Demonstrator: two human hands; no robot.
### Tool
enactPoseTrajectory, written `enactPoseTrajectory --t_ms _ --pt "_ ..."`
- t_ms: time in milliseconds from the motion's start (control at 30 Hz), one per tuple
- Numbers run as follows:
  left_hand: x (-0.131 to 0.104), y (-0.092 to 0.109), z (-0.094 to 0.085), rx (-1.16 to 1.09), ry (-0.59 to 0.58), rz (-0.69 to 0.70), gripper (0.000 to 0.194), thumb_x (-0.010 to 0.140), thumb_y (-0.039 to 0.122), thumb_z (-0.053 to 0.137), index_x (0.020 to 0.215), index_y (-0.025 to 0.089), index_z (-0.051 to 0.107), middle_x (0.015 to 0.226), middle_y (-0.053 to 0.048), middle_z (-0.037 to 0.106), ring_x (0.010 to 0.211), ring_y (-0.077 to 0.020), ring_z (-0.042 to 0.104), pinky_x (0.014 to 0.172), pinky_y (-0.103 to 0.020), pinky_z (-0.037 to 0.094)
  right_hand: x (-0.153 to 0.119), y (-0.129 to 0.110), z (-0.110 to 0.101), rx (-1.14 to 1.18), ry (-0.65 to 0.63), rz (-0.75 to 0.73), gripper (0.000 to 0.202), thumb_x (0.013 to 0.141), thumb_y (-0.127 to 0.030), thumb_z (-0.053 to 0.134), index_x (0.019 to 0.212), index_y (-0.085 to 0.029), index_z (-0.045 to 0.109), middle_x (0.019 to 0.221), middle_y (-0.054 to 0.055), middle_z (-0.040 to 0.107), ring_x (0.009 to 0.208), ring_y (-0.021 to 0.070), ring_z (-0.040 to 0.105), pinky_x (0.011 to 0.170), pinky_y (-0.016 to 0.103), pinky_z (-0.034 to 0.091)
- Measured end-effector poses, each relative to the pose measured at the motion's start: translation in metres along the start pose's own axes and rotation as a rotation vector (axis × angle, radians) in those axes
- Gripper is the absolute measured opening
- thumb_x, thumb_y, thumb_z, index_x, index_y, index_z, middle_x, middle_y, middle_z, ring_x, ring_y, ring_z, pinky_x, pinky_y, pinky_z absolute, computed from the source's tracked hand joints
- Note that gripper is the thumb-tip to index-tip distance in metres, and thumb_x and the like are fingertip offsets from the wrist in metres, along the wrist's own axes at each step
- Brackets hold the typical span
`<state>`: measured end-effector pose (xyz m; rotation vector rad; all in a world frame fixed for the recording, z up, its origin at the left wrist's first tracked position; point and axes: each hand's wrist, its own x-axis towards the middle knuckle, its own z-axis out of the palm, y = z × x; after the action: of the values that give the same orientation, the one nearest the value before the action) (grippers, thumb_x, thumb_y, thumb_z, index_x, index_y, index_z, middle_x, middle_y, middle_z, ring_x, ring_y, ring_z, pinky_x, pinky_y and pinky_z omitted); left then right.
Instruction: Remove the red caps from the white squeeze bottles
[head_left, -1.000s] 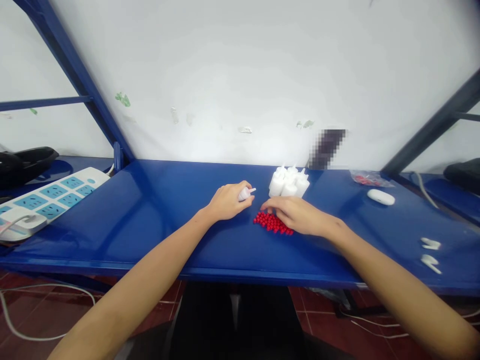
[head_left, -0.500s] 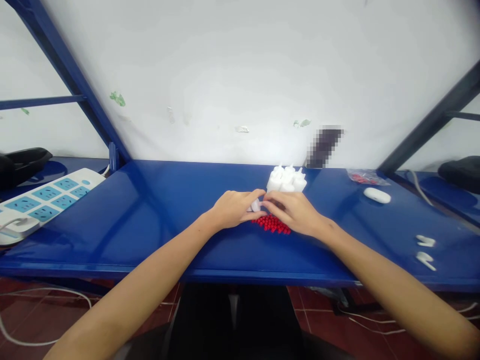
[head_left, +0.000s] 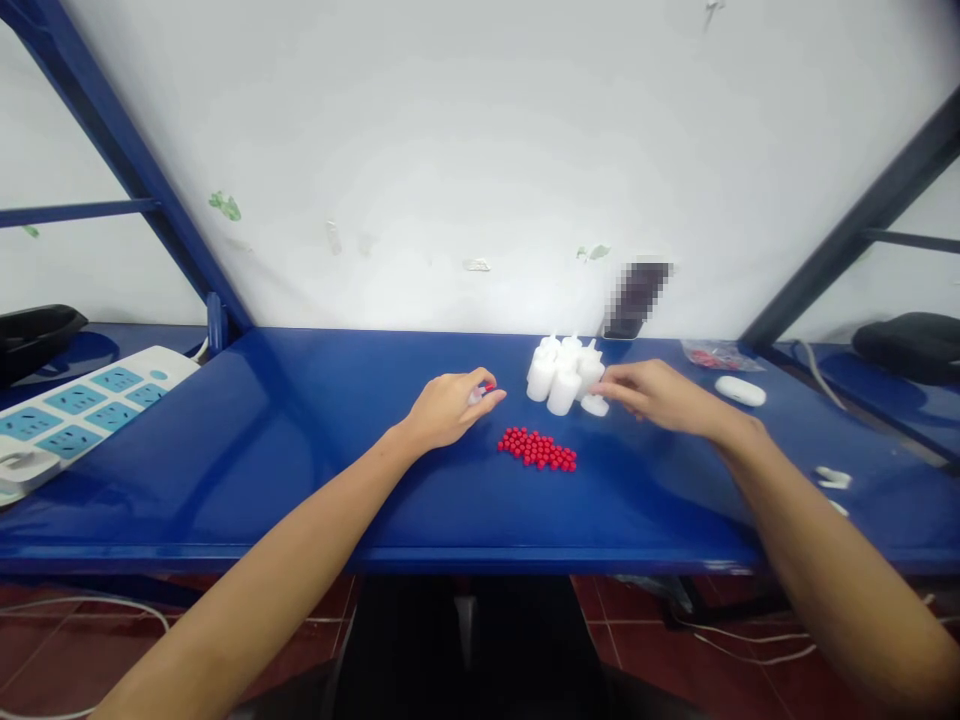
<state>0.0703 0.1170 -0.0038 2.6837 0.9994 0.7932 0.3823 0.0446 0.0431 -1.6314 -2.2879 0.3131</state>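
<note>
My left hand (head_left: 451, 408) is closed, pinching a small white piece with a red tip (head_left: 475, 397) between thumb and fingers; much of it is hidden. Over on the right, my right hand (head_left: 651, 394) has its thumb and fingers closed on a white bottle (head_left: 595, 405) at the right side of a cluster. That cluster is several white squeeze bottles (head_left: 563, 388) with pointed nozzles, standing upright close together. A patch of small red caps (head_left: 536, 449) lies on the blue table (head_left: 315, 440), in front of the bottles and between my hands.
A white power strip (head_left: 161, 362) lies at the left. To the right are a white earbud case (head_left: 740, 390), a clear bag with red pieces (head_left: 720, 355) and white earbuds (head_left: 833, 478). A phone-like dark object, partly pixelated (head_left: 636, 300), leans on the wall.
My hands have separated: the left moved left with the white piece, the right moved right to the bottle cluster. The red caps are now fully uncovered. The view shifted slightly.
</note>
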Motion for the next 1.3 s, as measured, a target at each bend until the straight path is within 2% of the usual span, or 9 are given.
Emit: enactPoseTrajectory --t_ms 67,167,300,500,700,800,900,1033,1300 --pt "0.001 0.001 0.000 -0.007 0.001 -0.007 0.036 0.100 0.049 0.043 0.100 0.021 0.066 0.085 -0.002 0.072 0.074 -0.0185 0.067 0.065 -0.027 0.045 0.000 0.005 0.005 0.058 -0.128 0.038 0.045 0.095 -0.060 0.046 0.077 -0.021 0.059 0.057 -0.001 0.061 0.052 0.0151 0.056 0.058 0.029 0.041" --pt "0.000 0.000 0.000 -0.013 -0.002 -0.008 0.037 0.100 0.049 0.043 0.098 0.020 0.066 0.083 -0.002 0.072 0.071 -0.0177 0.065 0.064 -0.027 0.043 0.001 0.007 0.014 0.104 -0.178 0.070 0.038 0.092 -0.057 0.052 0.086 -0.021 0.062 0.060 -0.002 0.063 0.053 0.0155 0.059 0.059 0.029 0.043" --pt "-0.001 -0.002 0.001 -0.007 -0.007 0.013 0.035 0.100 0.047 0.042 0.099 0.021 0.066 0.083 -0.002 0.072 0.072 -0.0176 0.065 0.065 -0.027 0.043 0.004 0.009 0.023 0.068 -0.113 0.066 0.038 0.093 -0.054 0.050 0.085 -0.019 0.063 0.061 -0.001 0.062 0.055 0.0150 0.056 0.060 0.028 0.041" --pt "0.005 0.002 0.008 0.071 -0.081 0.023 0.026 0.096 0.039 0.049 0.101 0.022 0.067 0.092 -0.003 0.074 0.080 -0.0207 0.069 0.069 -0.029 0.046 0.005 0.006 0.030 0.018 -0.071 0.011 0.040 0.094 -0.053 0.048 0.075 -0.019 0.058 0.062 -0.001 0.058 0.055 0.0132 0.049 0.057 0.027 0.035" --pt "0.036 0.005 0.020 0.168 -0.185 -0.020 0.032 0.093 0.050 0.051 0.098 0.024 0.069 0.090 -0.005 0.074 0.084 -0.0258 0.070 0.070 -0.031 0.048 0.005 -0.002 0.033 0.005 -0.039 0.001 0.043 0.092 -0.051 0.049 0.062 -0.020 0.047 0.056 -0.003 0.051 0.052 0.0115 0.043 0.055 0.027 0.030" --pt "0.051 0.004 0.024 0.169 -0.245 -0.045 0.041 0.089 0.060 0.054 0.103 0.025 0.068 0.097 -0.006 0.074 0.089 -0.0275 0.069 0.073 -0.033 0.049 0.005 0.004 0.029 -0.105 0.016 0.094 0.047 0.088 -0.052 0.053 0.057 -0.021 0.039 0.052 -0.002 0.047 0.052 0.0121 0.042 0.055 0.028 0.028" --pt "0.062 0.004 0.026 0.174 -0.288 -0.029 0.052 0.086 0.070 0.052 0.105 0.024 0.068 0.100 -0.007 0.074 0.091 -0.0288 0.069 0.073 -0.033 0.049 0.004 0.012 0.024 -0.234 0.054 0.225 0.043 0.085 -0.058 0.054 0.065 -0.022 0.047 0.061 0.001 0.058 0.060 0.0171 0.052 0.056 0.029 0.029" --pt "0.069 0.008 0.030 0.178 -0.269 0.036 0.047 0.091 0.065 0.049 0.104 0.024 0.068 0.099 -0.007 0.074 0.090 -0.0285 0.070 0.071 -0.031 0.048 0.005 0.018 0.026 -0.233 0.044 0.252 0.043 0.083 -0.066 0.053 0.085 -0.023 0.054 0.079 0.003 0.068 0.071 0.0221 0.060 0.057 0.029 0.032" --pt "0.073 0.008 0.040 0.171 -0.205 0.051 0.047 0.092 0.064 0.048 0.102 0.023 0.068 0.090 -0.006 0.073 0.082 -0.0266 0.069 0.063 -0.028 0.043 0.010 0.021 0.032 -0.199 0.022 0.239 0.044 0.083 -0.067 0.054 0.085 -0.023 0.056 0.081 0.002 0.069 0.073 0.0208 0.062 0.057 0.028 0.033"
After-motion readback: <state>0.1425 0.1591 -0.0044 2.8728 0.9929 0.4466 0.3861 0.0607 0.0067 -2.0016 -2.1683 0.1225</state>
